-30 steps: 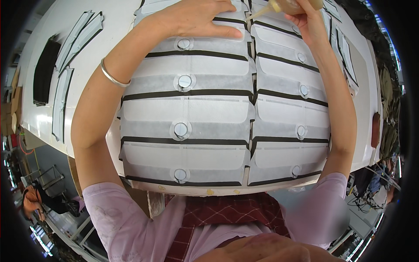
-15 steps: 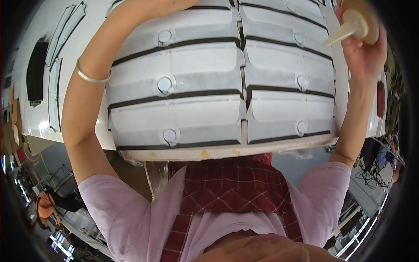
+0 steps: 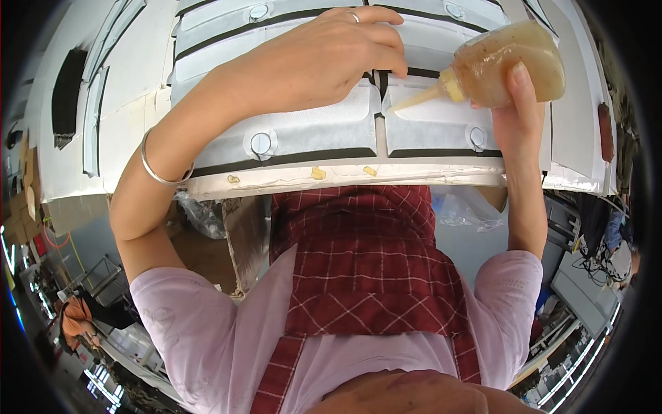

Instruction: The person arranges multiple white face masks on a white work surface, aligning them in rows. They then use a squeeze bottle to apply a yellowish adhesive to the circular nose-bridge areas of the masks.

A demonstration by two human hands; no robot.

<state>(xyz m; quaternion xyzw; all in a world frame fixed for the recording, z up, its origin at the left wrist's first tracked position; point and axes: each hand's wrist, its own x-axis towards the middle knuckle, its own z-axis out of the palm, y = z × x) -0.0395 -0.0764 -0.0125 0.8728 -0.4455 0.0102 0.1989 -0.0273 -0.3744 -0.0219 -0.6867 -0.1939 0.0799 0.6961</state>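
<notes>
My right hand (image 3: 520,103) grips a clear squeeze bottle (image 3: 514,65) of cloudy yellowish liquid, tilted with its long nozzle pointing left and down. The nozzle tip is at the left edge of the nearest right-hand pale grey piece (image 3: 438,127); whether it touches cannot be made out. My left hand (image 3: 338,52), with a ring on one finger, hangs over the left column of pieces, fingers stretched right and apart, nothing seen in it. Beneath it lies the nearest left-hand piece (image 3: 317,127), partly hidden. The pieces have dark strips along their edges and a round disc (image 3: 261,143) each.
More such pieces lie in two columns on a white table (image 3: 131,145). At left are a black strip stack (image 3: 67,100) and narrow pale strips (image 3: 93,131). A dark red object (image 3: 605,131) lies at the right edge. An open cardboard box (image 3: 245,234) stands below the table edge.
My right hand has brought the bottle left and nearer, its nozzle now by the gap between the columns. My left hand has come back toward me and rightward over the pieces.
</notes>
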